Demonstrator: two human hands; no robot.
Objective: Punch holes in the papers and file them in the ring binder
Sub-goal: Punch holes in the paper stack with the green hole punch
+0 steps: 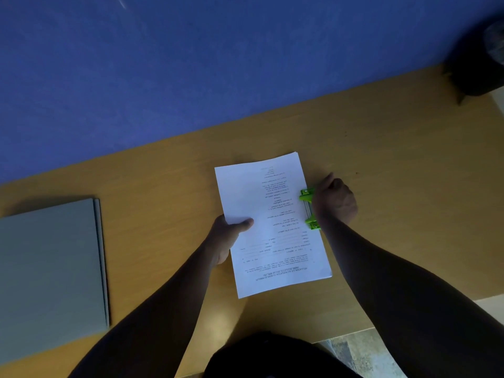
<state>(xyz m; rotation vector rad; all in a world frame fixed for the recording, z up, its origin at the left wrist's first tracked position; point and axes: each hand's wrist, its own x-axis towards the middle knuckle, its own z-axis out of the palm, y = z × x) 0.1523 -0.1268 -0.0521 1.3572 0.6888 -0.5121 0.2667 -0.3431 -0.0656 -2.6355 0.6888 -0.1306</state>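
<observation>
A stack of white printed papers (270, 222) lies on the wooden desk (381, 148), text upside down to me. My left hand (229, 238) grips the stack's left edge, thumb on top. A green hole punch (309, 208) sits over the stack's right edge, at its middle. My right hand (334, 200) is closed over the punch from the right and covers most of it. A closed grey ring binder (49, 271) lies flat at the desk's left, apart from the papers.
A blue wall (218, 64) runs along the desk's far edge. A dark object (477, 64) stands at the far right corner. The desk's near edge and the floor (362, 356) show at the lower right.
</observation>
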